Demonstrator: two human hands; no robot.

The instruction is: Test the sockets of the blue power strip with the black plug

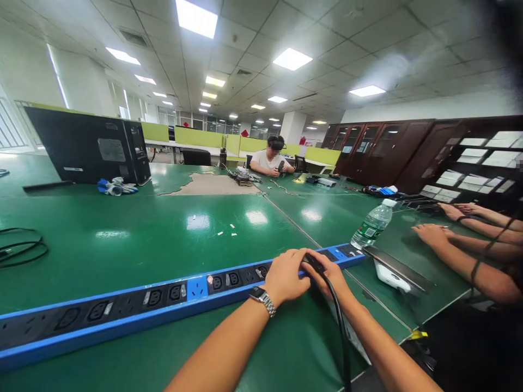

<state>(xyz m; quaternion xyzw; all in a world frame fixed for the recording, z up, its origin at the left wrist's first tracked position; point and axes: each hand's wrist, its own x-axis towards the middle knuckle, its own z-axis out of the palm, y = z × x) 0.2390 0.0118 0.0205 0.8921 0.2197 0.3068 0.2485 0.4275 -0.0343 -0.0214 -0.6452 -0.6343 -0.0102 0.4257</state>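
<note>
A long blue power strip (198, 289) with black sockets lies slantwise across the green table. My left hand (286, 275), wearing a metal-band watch (263, 299), is closed over the strip, its fingertips hidden behind it. Close beside it, my right hand (327, 267) grips the end of a black power cord (338, 313) at the strip's sockets. Whether the plug sits in a socket is hidden by my fingers. From my right hand the cord hangs down toward the bottom of the picture.
A water bottle (373, 223) stands by the strip's right end, near a white device (392, 276). Other people's hands (433, 235) rest at the right. A black computer case (87, 144) and gloves (117, 187) are at the far left. Another person (270, 160) sits across the table.
</note>
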